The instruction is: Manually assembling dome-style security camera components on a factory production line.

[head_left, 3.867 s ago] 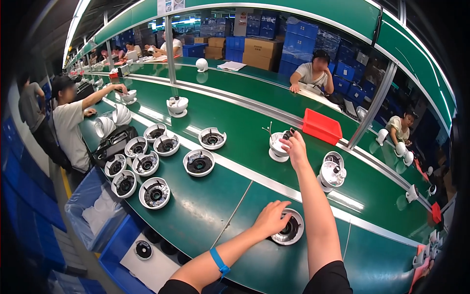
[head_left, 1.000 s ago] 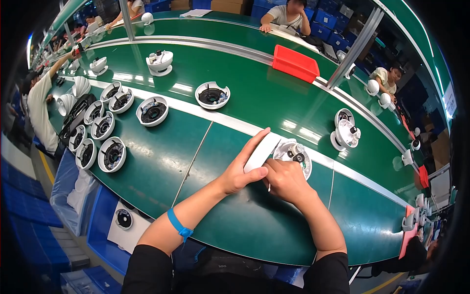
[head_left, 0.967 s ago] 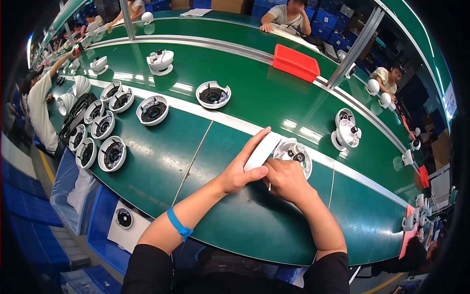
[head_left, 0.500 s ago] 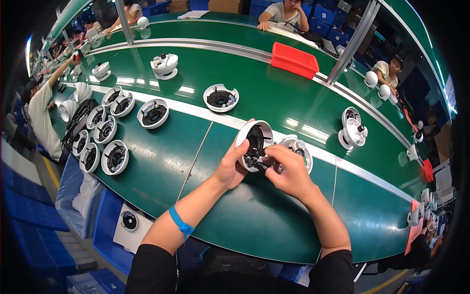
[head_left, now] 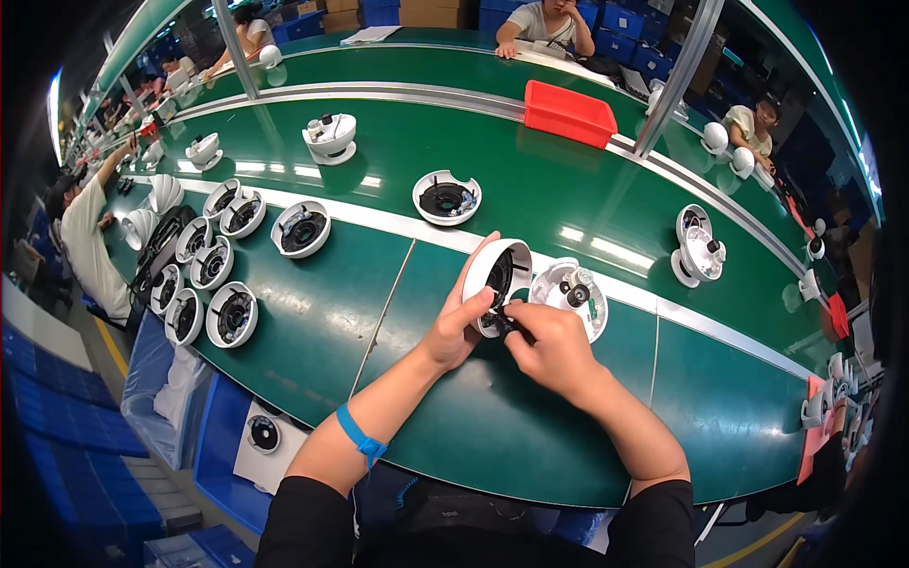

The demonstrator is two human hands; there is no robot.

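Note:
My left hand [head_left: 456,327] is closed around the rim of a white bowl-shaped housing [head_left: 485,276] with a black ring-like inside, held tilted above the bench. With its fingers pinched at the housing's lower edge, my right hand [head_left: 554,346] is at a small black part [head_left: 499,325]; what lies between the fingertips is too small to make out. A blue band [head_left: 358,434] circles my left forearm. Just beyond my right hand rests another white housing [head_left: 589,308], holding a black cylinder and pale fittings, partly covered by that hand.
Several similar housings [head_left: 232,314] stand on the bench at the left. More white units [head_left: 329,139] sit on the green belt [head_left: 530,180] beyond. A red tray [head_left: 569,114] lies at the far rail. A blue bin [head_left: 222,454] is below left. Other people sit around.
My right hand has moved slightly left and down against the housing, which is turned more on its side. More of the housing behind shows. Units on the belt have shifted a little right.

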